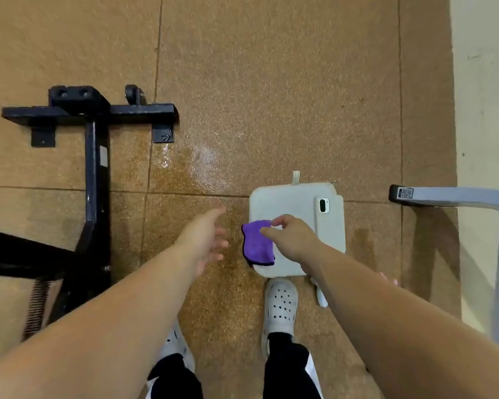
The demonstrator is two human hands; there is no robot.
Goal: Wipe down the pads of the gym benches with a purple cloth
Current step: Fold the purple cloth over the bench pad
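The right grip (294,240) pinches the purple cloth (257,244) at its upper right edge, between thumb and forefinger, with the remaining fingers curled. The cloth hangs from the pinch to the left of the right grip and lies against the pale bench pad (285,201), overhanging the pad's left edge slightly. The pad extends beneath and beyond the right grip. A white phone (323,214) lies camera side up on the pad, just beyond the right grip and to its right, apart from the cloth. The left grip (205,240) is spread, fingers straight and separated, holding nothing; it hovers over the brown speckled floor (271,96), near the cloth on its left side and not touching it. A shiny wet patch (202,159) marks the floor beyond the left grip. A black machine frame (94,168) stands well to the left of the left grip. A grey frame (450,195) stands well to the right of the right grip. A white perforated shoe (281,306) is planted below the right grip.
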